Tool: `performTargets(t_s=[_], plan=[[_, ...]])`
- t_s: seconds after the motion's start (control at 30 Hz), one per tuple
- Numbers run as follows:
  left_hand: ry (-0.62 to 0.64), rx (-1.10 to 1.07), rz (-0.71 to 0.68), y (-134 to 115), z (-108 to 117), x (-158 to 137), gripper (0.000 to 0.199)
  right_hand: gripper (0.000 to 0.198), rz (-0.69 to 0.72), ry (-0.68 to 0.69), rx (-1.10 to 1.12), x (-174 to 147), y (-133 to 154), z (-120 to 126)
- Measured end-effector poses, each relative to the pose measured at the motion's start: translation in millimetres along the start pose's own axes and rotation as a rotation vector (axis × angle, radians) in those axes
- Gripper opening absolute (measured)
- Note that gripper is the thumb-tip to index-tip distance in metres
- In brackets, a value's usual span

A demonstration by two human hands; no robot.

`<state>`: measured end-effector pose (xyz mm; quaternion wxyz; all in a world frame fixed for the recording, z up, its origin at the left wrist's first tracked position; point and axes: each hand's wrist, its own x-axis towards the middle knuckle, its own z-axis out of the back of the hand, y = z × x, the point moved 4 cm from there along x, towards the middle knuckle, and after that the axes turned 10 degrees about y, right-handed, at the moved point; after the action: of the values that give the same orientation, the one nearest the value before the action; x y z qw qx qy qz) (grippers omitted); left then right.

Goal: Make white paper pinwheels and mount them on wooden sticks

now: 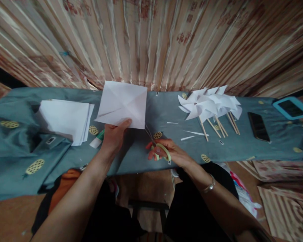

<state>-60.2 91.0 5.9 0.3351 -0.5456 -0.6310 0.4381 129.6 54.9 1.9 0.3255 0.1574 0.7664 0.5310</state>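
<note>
My left hand grips the lower edge of a white square of paper, thumb on top. Diagonal creases cross the sheet, and a slit shows near its lower left corner. In my right hand is a pair of scissors with pale green handles, my fingers through the loops. The blades point up and left at the paper's lower right corner; I cannot tell whether they touch it. Several white paper pinwheels on wooden sticks lie in a cluster to the right.
A stack of white paper lies on the left of the green cloth. A green and white object is partly behind my left hand. Paper slivers, a dark phone and a blue-framed device lie to the right. A curtain hangs behind.
</note>
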Motion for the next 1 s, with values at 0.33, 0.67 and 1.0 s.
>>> performTargets(t_s=[0.33,0.67,1.0], plan=[[0.060,-0.013,0.011,13.1,-4.5,-4.8,0.036,0.055,0.017,-0.021,-0.009,3.1,1.6,-0.2],[0.056,-0.030,0.028,13.3,-5.3,-7.3,0.038,0.052,0.031,-0.023,-0.011,5.6,-2.0,1.2],[0.057,-0.029,0.030,15.2,-1.4,-5.1,0.035,0.051,0.016,-0.026,0.009,7.0,-7.9,3.0]])
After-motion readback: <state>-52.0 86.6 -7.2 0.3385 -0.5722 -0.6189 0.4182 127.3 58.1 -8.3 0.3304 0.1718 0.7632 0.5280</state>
